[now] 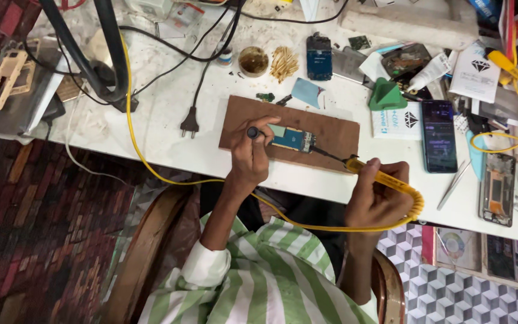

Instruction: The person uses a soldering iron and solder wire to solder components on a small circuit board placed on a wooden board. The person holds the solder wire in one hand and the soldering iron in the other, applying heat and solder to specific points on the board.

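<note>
A small blue-green circuit board (293,139) lies on a brown wooden board (333,133) on the white table (151,114). My left hand (249,161) rests on the wooden board, holding a thin tool with a round black end (252,132) and touching the left edge of the circuit board. My right hand (378,193) grips a yellow soldering iron (374,174) at the table's front edge. The iron's dark tip (328,155) reaches to the right side of the circuit board.
The iron's yellow cord (151,171) loops under my arms and across the table. A dark smartphone (439,135), a green stand (385,96), tweezers (454,183), an opened phone (497,187), a black plug (189,125), a round tin (253,60) and several parts crowd the table.
</note>
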